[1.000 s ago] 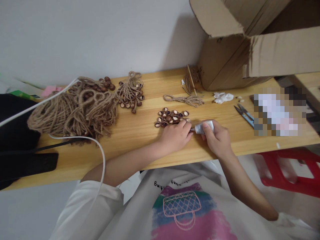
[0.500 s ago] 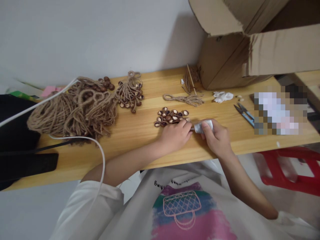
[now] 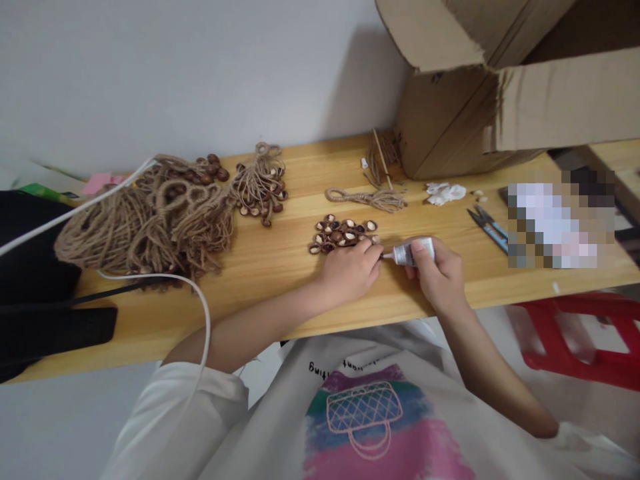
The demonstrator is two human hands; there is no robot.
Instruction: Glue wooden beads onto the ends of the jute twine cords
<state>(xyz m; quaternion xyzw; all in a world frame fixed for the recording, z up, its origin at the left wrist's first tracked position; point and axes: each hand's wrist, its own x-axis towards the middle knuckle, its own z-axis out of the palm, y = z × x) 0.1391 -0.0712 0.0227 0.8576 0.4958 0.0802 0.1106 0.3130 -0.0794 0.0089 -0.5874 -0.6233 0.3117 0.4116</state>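
My right hand (image 3: 440,270) is closed round a small silvery tube (image 3: 414,251), whose thin nozzle points left. The nozzle tip is beside the fingertips of my left hand (image 3: 353,270). That hand rests on the table with its fingers pressed together, and whatever they grip is mostly hidden, with only a small dark bit showing at the nozzle. Just beyond it lies a cluster of brown half shells (image 3: 337,236) with pale or dark insides. A looped bundle of twine (image 3: 367,198) lies behind the shells.
Large twine bundles (image 3: 110,227) and a shell-hung twine bunch (image 3: 257,187) lie left. A cardboard box (image 3: 445,120) stands at the back right. Crumpled tissue (image 3: 445,193) and blue-handled scissors (image 3: 490,230) lie right. A white cable (image 3: 206,313) crosses my left arm; a red stool (image 3: 545,333) stands below.
My right hand has drawn the tube slightly to the right, so more of its nozzle shows. My left hand has barely moved.
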